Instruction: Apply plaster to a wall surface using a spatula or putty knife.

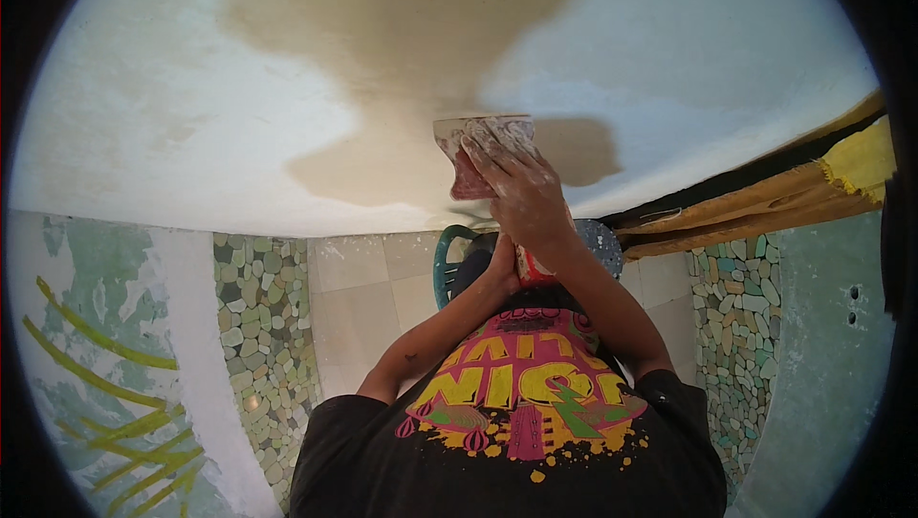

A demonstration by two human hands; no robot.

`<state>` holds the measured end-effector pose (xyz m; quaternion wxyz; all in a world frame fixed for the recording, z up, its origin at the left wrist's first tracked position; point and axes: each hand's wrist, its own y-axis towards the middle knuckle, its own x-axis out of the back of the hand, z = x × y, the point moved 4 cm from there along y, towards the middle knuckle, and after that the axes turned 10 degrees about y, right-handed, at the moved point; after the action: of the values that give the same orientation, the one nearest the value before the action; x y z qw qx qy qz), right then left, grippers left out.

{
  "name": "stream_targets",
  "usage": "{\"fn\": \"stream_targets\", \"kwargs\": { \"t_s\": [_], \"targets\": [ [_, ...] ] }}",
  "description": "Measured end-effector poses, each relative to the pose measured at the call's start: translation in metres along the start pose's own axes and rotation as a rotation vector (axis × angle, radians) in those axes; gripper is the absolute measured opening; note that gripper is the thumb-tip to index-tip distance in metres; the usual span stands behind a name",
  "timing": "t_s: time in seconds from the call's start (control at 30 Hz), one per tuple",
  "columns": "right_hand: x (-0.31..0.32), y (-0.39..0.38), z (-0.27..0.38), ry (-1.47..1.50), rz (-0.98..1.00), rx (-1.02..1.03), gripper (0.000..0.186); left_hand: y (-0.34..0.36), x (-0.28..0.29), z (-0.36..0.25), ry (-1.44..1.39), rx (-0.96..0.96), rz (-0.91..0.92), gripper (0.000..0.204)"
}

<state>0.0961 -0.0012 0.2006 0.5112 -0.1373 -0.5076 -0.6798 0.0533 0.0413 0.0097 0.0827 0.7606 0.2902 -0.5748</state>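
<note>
My right hand (524,188), its fingers coated in whitish paste, is closed on a wide putty scraper (467,176). The scraper has a dark-red, paste-smeared body, and its straight upper edge rests against a smooth white plastered wall (239,135). Below the right wrist, close to my chest, is my left hand (507,264). Its thumb points up beside a red-and-white object (532,269). Most of that object and the left fingers are hidden by my right forearm, so its kind does not show.
Behind my arms stand a green plastic chair (444,264) and a speckled blue-grey round thing (601,242). Brown cloth (736,202) hangs at the right. Pale floor tiles (359,317) lie below, flanked by pebble strips (263,317). Shadows cover part of the wall.
</note>
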Motion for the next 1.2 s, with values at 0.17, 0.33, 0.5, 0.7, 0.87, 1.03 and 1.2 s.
{"fn": "stream_targets", "kwargs": {
  "t_s": [0.17, 0.33, 0.5, 0.7, 0.87, 1.03, 1.2],
  "targets": [
    [0.047, 0.003, -0.013, -0.158, -0.226, 0.24, 0.058, -0.002, 0.002, -0.001, -0.092, 0.191, -0.049, 0.066],
    [0.029, -0.01, -0.075, -0.271, -0.177, 0.116, 0.061, 0.002, 0.002, 0.009, -0.139, 0.28, -0.032, 0.073],
    [0.015, -0.026, -0.04, -0.126, -0.073, 0.008, 0.067, 0.002, 0.016, 0.015, -0.066, 0.294, -0.148, 0.071],
    [0.076, 0.001, -0.033, 0.021, -0.376, 0.115, 0.064, -0.007, 0.011, 0.014, 0.002, 0.27, -0.193, 0.069],
    [0.056, 0.009, -0.047, 0.714, -0.703, 0.042, 0.063, -0.009, 0.001, 0.015, -0.03, 0.265, -0.144, 0.064],
    [-0.029, -0.01, -0.015, 0.166, -0.176, -0.025, 0.06, -0.01, 0.016, 0.023, -0.04, 0.209, -0.105, 0.07],
    [0.005, -0.004, -0.01, 0.106, -0.278, 0.075, 0.066, -0.013, 0.013, 0.019, -0.143, 0.15, -0.032, 0.061]
  ]
}}
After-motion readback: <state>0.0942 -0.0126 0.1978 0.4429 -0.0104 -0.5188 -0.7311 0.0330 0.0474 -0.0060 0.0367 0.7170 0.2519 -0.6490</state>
